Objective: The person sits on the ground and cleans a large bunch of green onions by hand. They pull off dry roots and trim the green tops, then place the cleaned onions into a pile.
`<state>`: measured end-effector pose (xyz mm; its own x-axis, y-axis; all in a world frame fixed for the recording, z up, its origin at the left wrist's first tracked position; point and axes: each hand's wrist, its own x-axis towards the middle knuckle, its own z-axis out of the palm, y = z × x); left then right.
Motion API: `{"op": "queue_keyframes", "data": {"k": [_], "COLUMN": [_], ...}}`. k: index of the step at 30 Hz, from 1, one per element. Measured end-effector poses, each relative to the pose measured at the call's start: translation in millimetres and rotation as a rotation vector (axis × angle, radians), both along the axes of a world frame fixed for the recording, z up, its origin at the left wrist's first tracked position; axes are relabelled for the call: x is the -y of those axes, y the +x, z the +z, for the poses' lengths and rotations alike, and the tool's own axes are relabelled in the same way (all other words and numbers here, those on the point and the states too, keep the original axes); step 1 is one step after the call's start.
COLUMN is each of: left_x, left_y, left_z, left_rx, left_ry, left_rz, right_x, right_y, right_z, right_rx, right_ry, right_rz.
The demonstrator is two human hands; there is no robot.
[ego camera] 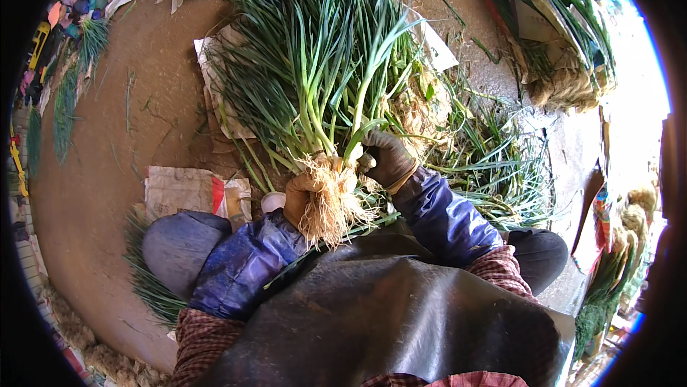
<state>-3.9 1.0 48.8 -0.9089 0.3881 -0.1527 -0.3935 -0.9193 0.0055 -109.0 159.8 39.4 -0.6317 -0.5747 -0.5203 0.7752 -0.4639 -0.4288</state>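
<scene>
A bunch of long green leafy stalks with pale roots, like garlic or leek plants (316, 113), lies before me, its tangled roots (333, 204) towards my apron. My left hand (299, 196), in a brownish work glove, is closed around the bunch's root end from the left; its fingers are partly hidden by roots. My right hand (387, 159), in a dirty grey glove, holds a thick pale stalk (362, 102) against the right side of the bunch. More plants with dried, papery root ends (424, 108) lie just beyond my right hand.
Loose leaves and stalks (499, 161) litter the floor at the right. Flattened paper sacking (180, 191) lies beside my left knee (182, 250). A wrapped bundle of plants (558, 59) stands at the upper right. Several people (80, 3) sit at the far upper left. A dark apron (386, 317) covers my lap.
</scene>
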Motion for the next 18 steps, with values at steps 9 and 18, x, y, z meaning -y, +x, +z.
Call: {"op": "queue_keyframes", "data": {"k": [9,18], "left_x": [4.7,-2.4], "left_y": [-1.2,-5.2], "left_z": [-6.5,7.2], "left_rx": [0.197,0.052], "left_ry": [-0.049,-0.140], "left_rz": [0.051,0.034], "right_x": [-29.5,-72.0], "right_y": [4.0,14.8], "right_z": [-10.5,-54.2], "right_rx": [-1.286,-1.259], "right_ry": [0.592,1.476], "right_rz": [0.575,1.103]}}
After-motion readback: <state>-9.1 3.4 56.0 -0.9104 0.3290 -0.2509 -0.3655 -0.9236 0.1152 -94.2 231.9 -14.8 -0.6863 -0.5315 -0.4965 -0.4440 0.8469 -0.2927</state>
